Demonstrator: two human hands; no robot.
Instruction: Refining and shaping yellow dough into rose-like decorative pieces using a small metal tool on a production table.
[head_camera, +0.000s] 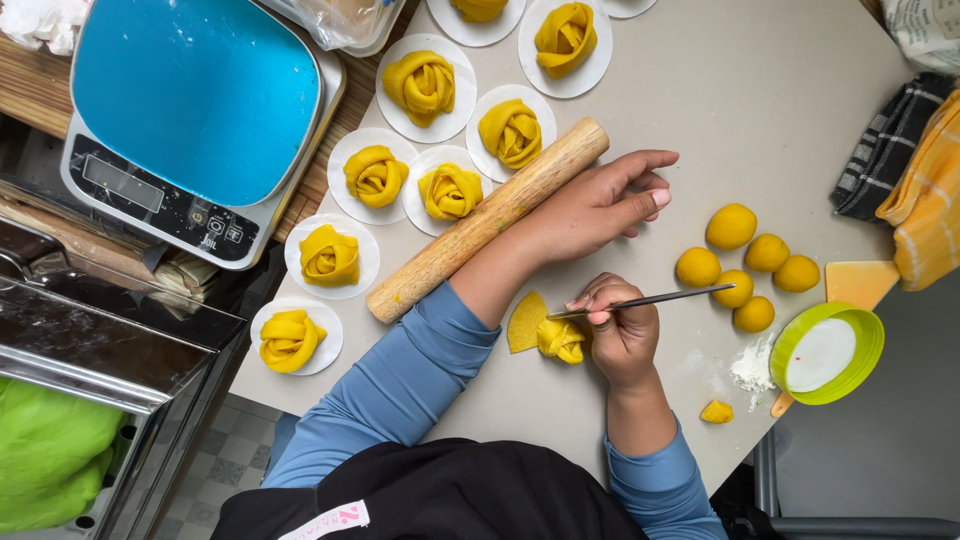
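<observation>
We see our left hand (605, 205) lying flat, fingers open, against the long wooden rolling pin (488, 220), while just below that pin our right hand (622, 335) pinches a thin metal stick (655, 300) over the small folded yellow dough flower (562, 340).

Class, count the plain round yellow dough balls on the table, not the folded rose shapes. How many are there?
6 dough balls, clustered on the table right of the right hand, beside the green lid. None seem hidden.
</observation>
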